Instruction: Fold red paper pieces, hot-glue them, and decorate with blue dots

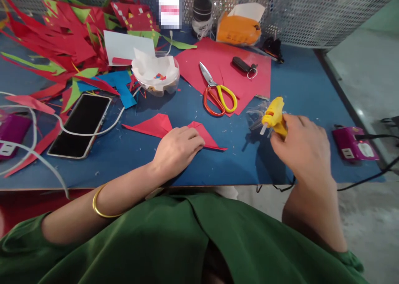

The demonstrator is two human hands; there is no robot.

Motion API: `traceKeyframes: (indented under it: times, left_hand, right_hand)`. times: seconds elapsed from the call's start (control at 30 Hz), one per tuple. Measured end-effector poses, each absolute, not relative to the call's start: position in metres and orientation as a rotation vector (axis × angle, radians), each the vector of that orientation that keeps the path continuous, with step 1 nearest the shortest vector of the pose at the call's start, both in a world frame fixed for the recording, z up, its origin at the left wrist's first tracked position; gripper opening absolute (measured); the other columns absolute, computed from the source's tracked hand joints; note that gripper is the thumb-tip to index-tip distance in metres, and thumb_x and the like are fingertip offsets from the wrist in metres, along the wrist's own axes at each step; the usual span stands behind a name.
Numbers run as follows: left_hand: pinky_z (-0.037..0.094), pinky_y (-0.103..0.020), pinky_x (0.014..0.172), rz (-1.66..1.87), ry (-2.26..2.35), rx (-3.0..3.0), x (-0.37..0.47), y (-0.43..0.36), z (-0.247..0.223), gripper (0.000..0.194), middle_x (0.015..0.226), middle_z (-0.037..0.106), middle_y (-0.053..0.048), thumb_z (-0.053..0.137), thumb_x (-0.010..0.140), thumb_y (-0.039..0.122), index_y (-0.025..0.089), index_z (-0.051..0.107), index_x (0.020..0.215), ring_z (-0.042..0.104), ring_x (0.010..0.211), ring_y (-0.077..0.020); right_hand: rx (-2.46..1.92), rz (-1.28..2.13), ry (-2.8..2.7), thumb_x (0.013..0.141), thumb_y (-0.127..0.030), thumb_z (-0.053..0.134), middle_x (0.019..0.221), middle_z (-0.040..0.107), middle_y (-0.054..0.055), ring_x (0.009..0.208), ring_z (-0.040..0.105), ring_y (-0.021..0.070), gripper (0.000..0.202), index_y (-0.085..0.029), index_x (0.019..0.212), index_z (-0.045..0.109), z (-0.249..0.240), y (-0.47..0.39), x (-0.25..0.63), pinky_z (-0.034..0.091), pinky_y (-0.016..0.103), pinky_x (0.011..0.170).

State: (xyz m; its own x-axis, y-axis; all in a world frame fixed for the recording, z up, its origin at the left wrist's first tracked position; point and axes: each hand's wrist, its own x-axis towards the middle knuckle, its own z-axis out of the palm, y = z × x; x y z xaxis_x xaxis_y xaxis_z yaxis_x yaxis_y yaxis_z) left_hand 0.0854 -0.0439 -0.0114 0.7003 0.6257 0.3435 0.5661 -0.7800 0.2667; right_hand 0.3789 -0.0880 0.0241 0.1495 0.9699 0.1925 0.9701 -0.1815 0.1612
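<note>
My right hand [307,147] is closed round the handle of a yellow hot glue gun [274,113], its pale nozzle pointing left and down above the table. Behind the nozzle lies a clear, crumpled-looking plastic piece [256,114]. My left hand [181,147] presses down on a folded red paper piece [154,125], fingers bent and together. Its two pointed wings stick out on either side, and the middle is hidden under the hand. Beyond, scissors [216,91] with one orange and one yellow handle loop lie on a red paper sheet [255,68].
A phone [82,124] with a white cable lies left, near a heap of red and green paper scraps [75,39]. A clear bowl [162,91] holds paper bits. Black keys [245,64], an orange packet [238,30] and a purple power socket [355,143] are on the right.
</note>
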Motion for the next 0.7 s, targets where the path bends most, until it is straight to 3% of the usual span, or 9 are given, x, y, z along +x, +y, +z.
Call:
traceKeyframes:
  times: [0.13,0.33,0.43,0.57,0.7]
  left_hand:
    - [0.043,-0.031,0.064,0.659,0.983,2.874,0.082,-0.046,-0.01,0.023,0.083,0.07,-0.004,0.05,0.097,0.014,0.017,0.07,0.086,0.061,0.074,-0.0172]
    - [0.044,-0.03,0.06,0.688,0.918,2.971,0.079,-0.051,-0.009,0.02,0.086,0.072,-0.003,0.052,0.093,0.009,0.017,0.071,0.09,0.063,0.076,-0.0168]
    - [0.045,-0.03,0.059,0.698,0.887,3.017,0.078,-0.053,-0.009,0.019,0.088,0.072,-0.004,0.053,0.092,0.008,0.016,0.071,0.092,0.064,0.077,-0.0176]
    - [0.046,-0.03,0.059,0.648,0.884,3.026,0.078,-0.053,-0.007,0.021,0.088,0.073,-0.004,0.052,0.094,0.008,0.016,0.071,0.095,0.065,0.078,-0.0179]
    - [0.047,-0.03,0.061,0.596,0.891,3.001,0.078,-0.052,-0.005,0.023,0.09,0.073,-0.003,0.051,0.094,0.007,0.016,0.072,0.095,0.065,0.08,-0.0179]
  right_hand:
    - [-2.28,-0.398,-2.044,0.081,-0.026,0.053,0.098,0.064,0.016,0.086,0.058,0.0318,0.03,-0.019,0.11,0.059,0.021,-0.083,0.384,0.037,0.04,0.068]
    - [-2.152,-0.44,-1.768,0.082,-0.025,0.058,0.105,0.065,0.019,0.101,0.06,0.0392,0.033,-0.016,0.114,0.062,0.03,-0.103,0.383,0.043,0.045,0.074]
    - [-1.981,-0.383,-1.687,0.089,-0.031,0.058,0.098,0.067,0.013,0.087,0.065,0.0312,0.027,-0.02,0.113,0.063,0.034,-0.129,0.367,0.046,0.041,0.071]
    - [-1.77,0.225,-1.956,0.09,-0.033,0.061,0.081,0.067,0.0,0.06,0.06,0.0152,0.015,-0.026,0.103,0.062,0.03,-0.153,0.337,0.044,0.028,0.054]
    - [-1.677,0.5,-2.064,0.093,-0.027,0.055,0.085,0.067,-0.001,0.064,0.062,0.012,0.005,-0.025,0.098,0.055,0.021,-0.157,0.319,0.046,0.024,0.057]
